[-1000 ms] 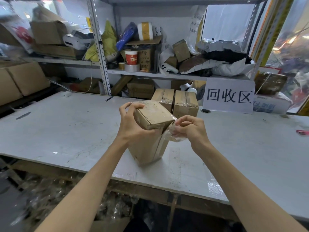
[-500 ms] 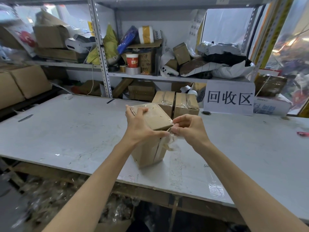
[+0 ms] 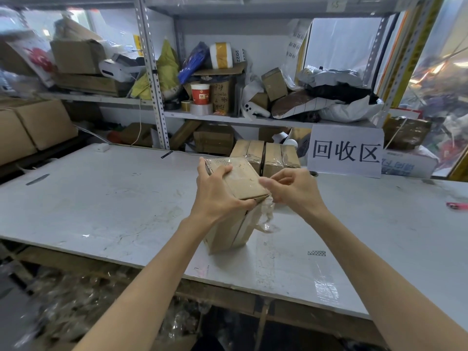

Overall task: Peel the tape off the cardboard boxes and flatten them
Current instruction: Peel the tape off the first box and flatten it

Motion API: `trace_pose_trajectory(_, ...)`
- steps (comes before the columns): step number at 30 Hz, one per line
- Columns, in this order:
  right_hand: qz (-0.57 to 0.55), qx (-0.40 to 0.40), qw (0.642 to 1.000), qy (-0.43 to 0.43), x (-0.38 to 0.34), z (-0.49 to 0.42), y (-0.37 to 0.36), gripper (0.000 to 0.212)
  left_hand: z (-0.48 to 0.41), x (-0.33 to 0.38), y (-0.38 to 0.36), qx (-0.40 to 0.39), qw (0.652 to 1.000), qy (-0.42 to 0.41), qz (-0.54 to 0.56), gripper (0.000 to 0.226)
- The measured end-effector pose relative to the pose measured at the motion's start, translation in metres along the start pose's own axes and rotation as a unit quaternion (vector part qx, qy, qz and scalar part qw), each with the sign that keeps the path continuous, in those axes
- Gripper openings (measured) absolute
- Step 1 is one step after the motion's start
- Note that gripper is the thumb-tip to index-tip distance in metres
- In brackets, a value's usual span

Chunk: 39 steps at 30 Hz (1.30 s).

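Note:
A small brown cardboard box stands tilted on one corner on the white table. My left hand grips it over its top face, thumb on the near edge. A crumpled strip of clear tape hangs from the box's right edge. My right hand pinches the upper end of that tape next to the box's corner. Two more taped cardboard boxes stand side by side just behind.
A white sign with black characters leans at the table's back right. A cluttered metal shelf with boxes, tape rolls and a red cup rises behind. A pink object lies at the far right. Clear scraps fill the space below the table's front edge.
My left hand shifted its hold over the box's top, and the box tipped a little. My right hand kept the tape and drew in closer to the box's right corner.

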State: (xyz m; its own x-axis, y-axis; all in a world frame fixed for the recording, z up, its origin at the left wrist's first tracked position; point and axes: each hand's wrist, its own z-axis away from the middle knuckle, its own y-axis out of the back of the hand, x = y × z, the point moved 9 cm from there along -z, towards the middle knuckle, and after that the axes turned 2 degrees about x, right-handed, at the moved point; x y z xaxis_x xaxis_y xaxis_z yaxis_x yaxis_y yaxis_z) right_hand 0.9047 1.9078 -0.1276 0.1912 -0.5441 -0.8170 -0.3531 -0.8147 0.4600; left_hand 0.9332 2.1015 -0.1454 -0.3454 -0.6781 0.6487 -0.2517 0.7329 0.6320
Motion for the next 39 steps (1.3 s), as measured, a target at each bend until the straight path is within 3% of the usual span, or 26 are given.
trace_pose_trajectory(6, 0.143, -0.049, 0.985, 0.084, -0.020, -0.001, -0.008, 0.010, 0.001, 0.003, -0.004, 0.001, 1.000, 0.005, -0.014, 0.110)
trace_pose_trajectory(10, 0.141, -0.004, 0.986, 0.087, -0.014, -0.001, -0.005, 0.012, 0.001, 0.004, -0.006, 0.000, 1.000, 0.009, -0.020, 0.111)
trace_pose_trajectory(13, 0.033, 0.037, 0.999, -0.019, 0.013, 0.000, -0.003, 0.015, 0.000, 0.002, -0.004, 0.003, 1.000, 0.015, -0.016, 0.108)
trace_pose_trajectory(16, -0.166, 0.077, 0.973, -0.137, 0.038, 0.014, -0.013, 0.019, -0.001, -0.005, 0.001, 0.021, 0.999, 0.039, -0.014, 0.101)
trace_pose_trajectory(22, -0.069, 0.020, 0.997, 0.013, 0.012, 0.026, -0.029, 0.015, -0.004, -0.031, 0.014, 0.024, 0.994, 0.110, 0.004, 0.102)
trace_pose_trajectory(25, -0.113, 0.028, 0.993, 0.002, 0.014, 0.025, -0.025, 0.012, -0.002, -0.040, 0.004, -0.047, 0.992, 0.114, 0.006, 0.116)
trace_pose_trajectory(27, -0.170, 0.049, 0.984, -0.007, 0.017, 0.021, -0.017, 0.028, 0.000, -0.049, -0.002, -0.116, 0.987, 0.108, -0.004, 0.126)
trace_pose_trajectory(28, -0.177, 0.055, 0.983, -0.001, 0.015, 0.020, -0.013, 0.027, 0.001, -0.053, -0.002, -0.134, 0.986, 0.095, -0.009, 0.130)
trace_pose_trajectory(30, -0.176, 0.047, 0.983, 0.018, 0.010, 0.019, -0.014, 0.018, 0.001, -0.056, 0.005, -0.116, 0.992, 0.057, 0.001, 0.123)
trace_pose_trajectory(36, -0.231, -0.003, 0.973, -0.014, 0.015, 0.023, -0.020, 0.024, 0.001, -0.051, 0.002, -0.069, 0.993, 0.007, 0.098, 0.104)
trace_pose_trajectory(39, -0.092, -0.009, 0.995, 0.036, 0.008, 0.027, -0.023, 0.049, 0.002, -0.047, 0.000, -0.043, 0.993, 0.003, 0.114, 0.103)
